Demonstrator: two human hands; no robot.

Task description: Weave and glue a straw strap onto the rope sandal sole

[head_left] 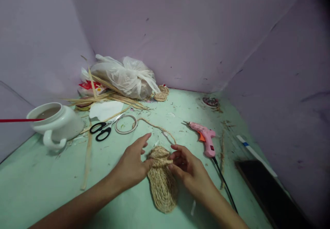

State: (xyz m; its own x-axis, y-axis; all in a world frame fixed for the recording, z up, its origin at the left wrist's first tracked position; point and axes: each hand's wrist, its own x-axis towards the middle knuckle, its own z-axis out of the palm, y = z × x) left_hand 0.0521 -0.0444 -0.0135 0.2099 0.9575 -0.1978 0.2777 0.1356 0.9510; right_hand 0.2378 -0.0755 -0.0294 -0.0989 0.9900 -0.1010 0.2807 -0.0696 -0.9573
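Note:
A slipper sole of coiled, braided straw (163,184) lies on the green table in front of me, rounded end toward me. A short braided strip (162,161) crosses its upper part. My left hand (135,160) is at the sole's left edge, its thumb on the strip's left end and its other fingers stretched out and apart. On the other side, my right hand (188,165) has its thumb and fingers closed about the strip's right end. A thin braided cord (152,123) runs from beyond the sole toward a white ring (126,131).
Black-handled scissors (103,129) and a white pot (59,122) are on the left. A pink glue gun (203,138) with a black cable lies right, near a dark slab (268,191). Behind are straw strips (121,98), a plastic bag (129,76) and a small dish (210,101).

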